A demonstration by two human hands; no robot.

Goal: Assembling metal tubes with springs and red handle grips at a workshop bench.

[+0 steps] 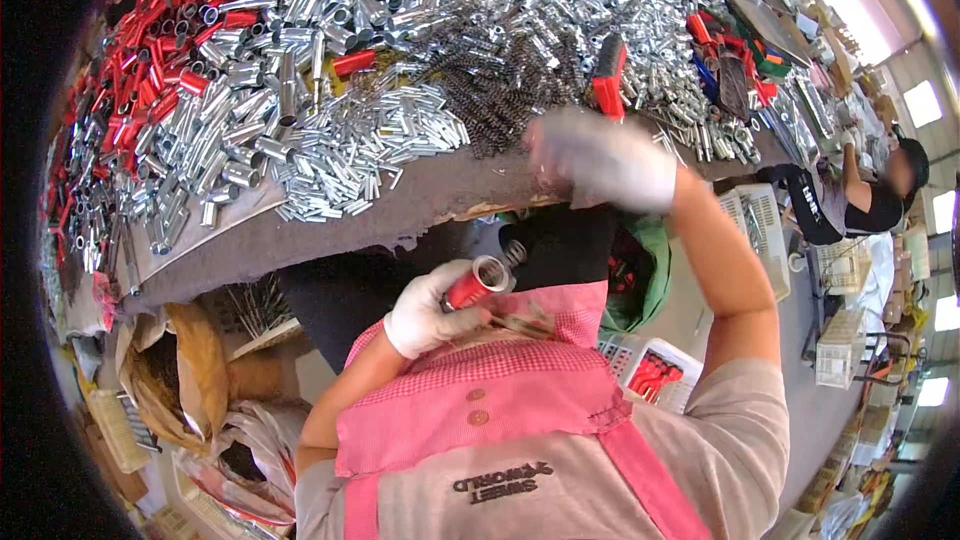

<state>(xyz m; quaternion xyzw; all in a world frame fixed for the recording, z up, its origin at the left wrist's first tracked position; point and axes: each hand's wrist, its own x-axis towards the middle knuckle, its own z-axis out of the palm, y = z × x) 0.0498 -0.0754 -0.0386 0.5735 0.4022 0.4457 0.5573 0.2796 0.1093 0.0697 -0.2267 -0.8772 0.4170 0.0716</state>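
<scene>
Remotely, I had the left hand (pixel 428 310) clamped on a red tube (pixel 464 291), best steadied mouth-up, but couldn't tell whether the blurred right hand (pixel 605 158) near the worktop (pixel 330 240) gripped anything.

Between our left hand (pixel 435 310), closed around a red tube (pixel 466 291), and our blurred right hand (pixel 610 160), we have a gap where a hand could pass, though a coiled spring (pixel 514 254) stands up beside the tube's mouth. Along the table's brown front strip (pixel 240 250) we find a sideways way, hemmed behind by heaped short silver tubes (pixel 365 140) and dark springs (pixel 490 90), and blocked rightward by our right hand. Below our right forearm, a green bag (pixel 655 290) and 1 white basket (pixel 617 352) narrow the room.
</scene>
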